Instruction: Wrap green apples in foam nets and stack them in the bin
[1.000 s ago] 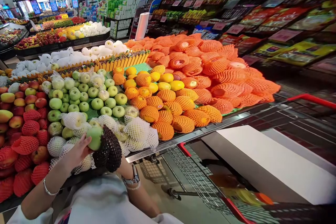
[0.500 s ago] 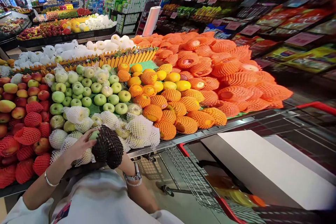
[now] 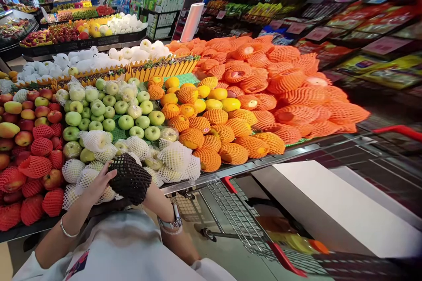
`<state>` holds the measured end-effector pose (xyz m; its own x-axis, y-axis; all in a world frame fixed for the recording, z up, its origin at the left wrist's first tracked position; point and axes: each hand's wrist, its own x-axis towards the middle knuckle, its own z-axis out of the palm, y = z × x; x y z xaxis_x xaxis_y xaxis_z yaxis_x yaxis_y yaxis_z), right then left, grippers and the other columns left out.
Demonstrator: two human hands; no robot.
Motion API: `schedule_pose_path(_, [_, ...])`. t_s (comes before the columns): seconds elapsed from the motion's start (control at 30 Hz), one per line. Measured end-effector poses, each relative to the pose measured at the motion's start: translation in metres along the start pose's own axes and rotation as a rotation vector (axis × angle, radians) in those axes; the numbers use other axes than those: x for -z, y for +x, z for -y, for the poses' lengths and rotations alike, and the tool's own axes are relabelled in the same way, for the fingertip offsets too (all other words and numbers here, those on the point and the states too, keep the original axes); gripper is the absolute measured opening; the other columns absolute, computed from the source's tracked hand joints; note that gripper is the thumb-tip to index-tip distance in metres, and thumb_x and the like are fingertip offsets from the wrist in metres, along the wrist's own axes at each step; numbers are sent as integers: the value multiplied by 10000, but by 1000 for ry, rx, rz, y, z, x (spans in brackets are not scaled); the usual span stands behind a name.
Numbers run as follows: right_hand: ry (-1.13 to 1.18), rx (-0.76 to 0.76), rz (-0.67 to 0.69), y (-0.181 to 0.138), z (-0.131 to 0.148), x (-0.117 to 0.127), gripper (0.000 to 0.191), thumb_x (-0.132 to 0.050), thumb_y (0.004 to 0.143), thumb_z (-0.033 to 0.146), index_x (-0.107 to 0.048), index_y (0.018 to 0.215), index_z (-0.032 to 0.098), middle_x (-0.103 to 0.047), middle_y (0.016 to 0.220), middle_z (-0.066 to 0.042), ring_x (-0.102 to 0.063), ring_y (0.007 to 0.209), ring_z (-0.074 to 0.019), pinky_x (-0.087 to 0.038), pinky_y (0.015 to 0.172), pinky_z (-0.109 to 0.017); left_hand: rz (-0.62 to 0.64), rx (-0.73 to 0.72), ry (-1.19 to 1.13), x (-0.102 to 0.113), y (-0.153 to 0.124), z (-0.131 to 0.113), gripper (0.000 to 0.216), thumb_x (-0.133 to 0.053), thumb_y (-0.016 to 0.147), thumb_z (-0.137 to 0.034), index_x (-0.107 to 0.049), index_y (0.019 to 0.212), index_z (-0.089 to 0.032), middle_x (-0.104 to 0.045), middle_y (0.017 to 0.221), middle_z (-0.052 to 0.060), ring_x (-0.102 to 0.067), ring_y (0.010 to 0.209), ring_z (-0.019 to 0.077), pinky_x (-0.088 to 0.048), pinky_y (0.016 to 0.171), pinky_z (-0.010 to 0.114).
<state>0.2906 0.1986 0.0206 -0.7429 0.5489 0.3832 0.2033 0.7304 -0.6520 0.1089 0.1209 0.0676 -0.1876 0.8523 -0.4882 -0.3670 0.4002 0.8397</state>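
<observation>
Since the earlier frame, the green apple has slipped from sight behind the black foam net [image 3: 131, 179]. Half-curled left hand [image 3: 100, 183] grips its left end; right hand's grip is hidden. Net sits between both, nearer than white-netted fruit [image 3: 176, 158].

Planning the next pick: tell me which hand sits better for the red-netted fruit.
Probably the left hand: it is nearer the red-netted fruit, its fingers at the black net, which hides much of the right hand.
</observation>
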Motion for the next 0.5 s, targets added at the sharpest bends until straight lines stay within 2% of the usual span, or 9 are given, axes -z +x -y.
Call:
schedule_pose_path(0.07, [-35,-34,-45,-1,6,5,289,-468,912,170,-753,936,215,-749,813,-75,-690,804,-221,-586,783,-339,-15,0,-133,2,3,3,649,-688,735,-485,-543,1319,-242,-623,1367,84,-539,1302,286,-441,1094,414])
schedule_pose_path(0.13, [-17,-63,-158,-1,11,8,294,-464,925,144,-744,877,217,-728,751,-65,-680,713,-210,-575,688,-322,-32,-23,-198,4,5,5,675,-685,733,-532,-545,1323,-233,-626,1363,99,-551,1291,293,-460,1077,419])
schedule_pose_path(0.2, [52,-82,-308,0,13,6,298,-456,931,124,-733,926,234,-736,816,-65,-691,741,-211,-575,678,-325,-63,-54,-209,3,7,5,711,-677,733,-588,-542,1326,-218,-627,1364,106,-549,1297,293,-464,1076,421])
schedule_pose_path(0.27, [118,-99,-401,2,11,0,286,-489,910,125,-710,1041,250,-740,954,-78,-702,880,-242,-589,771,-376,-79,-91,-201,2,6,5,723,-674,738,-617,-548,1319,-205,-620,1376,111,-534,1317,289,-457,1084,417])
schedule_pose_path(0.37, [191,-93,-355,6,4,-9,468,-555,872,164,-563,1333,246,-669,1241,-113,-620,1180,-290,-527,1002,-485,-86,-111,-162,0,3,6,719,-694,731,-630,-558,1316,-235,-580,1429,109,-495,1361,290,-448,1091,421])
schedule_pose_path(0.43, [237,-82,-258,8,0,-14,622,-574,880,198,-399,1476,236,-571,1400,-125,-516,1333,-279,-441,1120,-496,-91,-102,-136,-1,0,9,765,-692,716,-665,-543,1340,-247,-543,1466,116,-455,1393,304,-432,1101,445])
schedule_pose_path(0.5, [276,-80,-191,8,-2,-17,680,-584,901,234,-309,1523,223,-507,1467,-139,-449,1399,-260,-394,1168,-473,-54,-112,-88,-1,-5,12,817,-673,720,-693,-510,1381,-241,-523,1481,126,-431,1410,313,-393,1129,470])
